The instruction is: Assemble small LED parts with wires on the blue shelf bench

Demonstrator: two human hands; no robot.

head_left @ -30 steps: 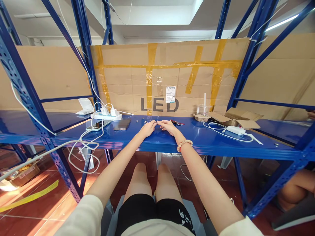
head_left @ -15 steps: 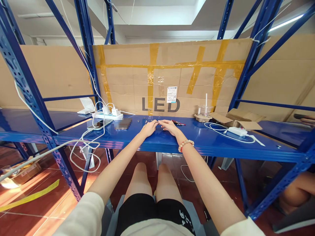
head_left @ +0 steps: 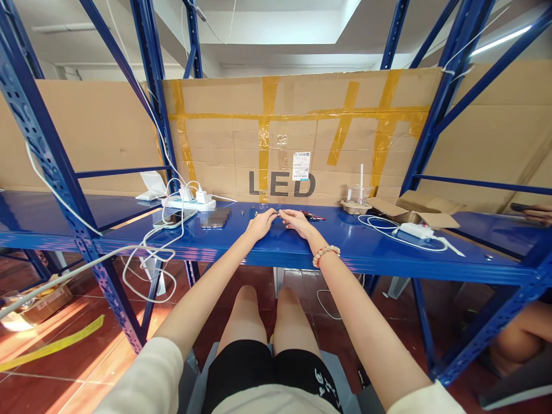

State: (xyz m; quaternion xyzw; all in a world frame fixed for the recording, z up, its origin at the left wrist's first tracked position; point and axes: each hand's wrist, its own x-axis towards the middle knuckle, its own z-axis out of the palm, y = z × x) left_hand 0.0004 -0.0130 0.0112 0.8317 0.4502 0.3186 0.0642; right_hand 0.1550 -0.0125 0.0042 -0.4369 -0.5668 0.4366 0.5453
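My left hand and my right hand meet fingertip to fingertip just above the blue shelf top. Both are closed in a pinch around something tiny and dark at the fingertips, too small to name. A beaded bracelet circles my right wrist. Behind my right hand lie slim red and black pens or tools, partly covered by the fingers. A few tiny items lie behind and left of my left hand, too small to make out.
To the left are a dark phone-like slab, another phone and a white power strip with looping cables. At right stand a clear cup with a straw, an opened cardboard box and a white adapter. Cardboard walls the back.
My fingertips have shifted slightly, and a tiny dark thing now shows between them. At far right another person's hand with a dark object has moved a little to the left.
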